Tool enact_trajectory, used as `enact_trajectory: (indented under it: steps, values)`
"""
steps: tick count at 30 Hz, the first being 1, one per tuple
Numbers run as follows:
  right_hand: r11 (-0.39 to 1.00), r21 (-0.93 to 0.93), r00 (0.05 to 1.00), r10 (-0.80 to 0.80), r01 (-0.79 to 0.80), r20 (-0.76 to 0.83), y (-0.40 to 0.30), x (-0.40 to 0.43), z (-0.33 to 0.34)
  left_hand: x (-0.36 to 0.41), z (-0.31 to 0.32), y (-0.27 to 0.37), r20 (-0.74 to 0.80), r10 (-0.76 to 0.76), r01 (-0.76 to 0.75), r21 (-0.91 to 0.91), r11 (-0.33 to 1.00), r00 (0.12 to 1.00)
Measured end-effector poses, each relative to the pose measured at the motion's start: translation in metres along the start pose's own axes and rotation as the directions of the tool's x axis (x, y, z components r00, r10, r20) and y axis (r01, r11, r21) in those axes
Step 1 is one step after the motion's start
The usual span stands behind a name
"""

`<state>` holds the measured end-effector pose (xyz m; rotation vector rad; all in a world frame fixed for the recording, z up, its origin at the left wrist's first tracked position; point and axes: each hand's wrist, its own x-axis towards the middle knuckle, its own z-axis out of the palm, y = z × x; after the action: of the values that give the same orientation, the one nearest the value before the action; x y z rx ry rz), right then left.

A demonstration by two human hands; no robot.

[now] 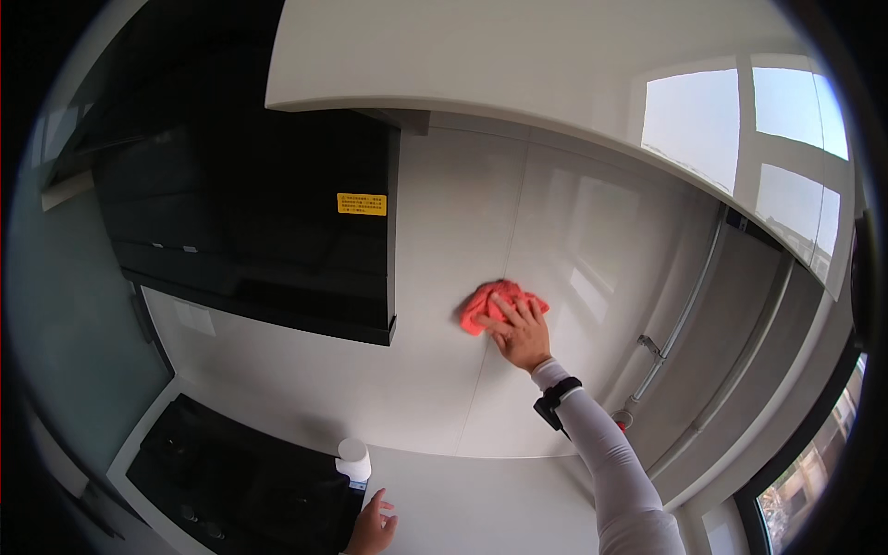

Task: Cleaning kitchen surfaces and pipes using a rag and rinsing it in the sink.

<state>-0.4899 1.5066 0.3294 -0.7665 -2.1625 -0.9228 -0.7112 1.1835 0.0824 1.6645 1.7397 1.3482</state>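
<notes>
My right hand [519,333] presses a crumpled red cloth [496,298] flat against the glossy white wall panel [444,263], across a vertical seam and to the right of the black range hood [277,229]. Its fingers are spread over the cloth. A white sleeve and a black wristband cover that arm. Low in the view, my left hand [375,525] is over the edge of the white countertop [479,499], fingers apart and holding nothing. Just beyond it stands a white cylindrical roll or container [354,458] at the corner of the black cooktop [236,479].
A glossy white wall cabinet [520,62] overhangs the wall panel. Metal and white pipes [676,326] run down the right side, beside a window [812,458]. A greenish-grey panel [62,298] stands at the left. The hood's lower edge juts out near head height.
</notes>
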Motion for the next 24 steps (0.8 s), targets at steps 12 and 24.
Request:
enact_trajectory:
  steps: [12, 24]
  values:
    - [0.965, 0.034, 0.858, 0.247, -0.260, -0.450, -0.021, 0.172, -0.025, -0.013, -0.039, -0.009, -0.025, -0.255, 0.256, 0.030, 0.966, 0.967]
    - [0.991, 0.047, 0.968, 0.136, -0.129, -0.209, -0.056, 0.091, 0.004, -0.030, -0.053, -0.021, 0.046, -0.143, 0.145, -0.051, 0.988, 0.989]
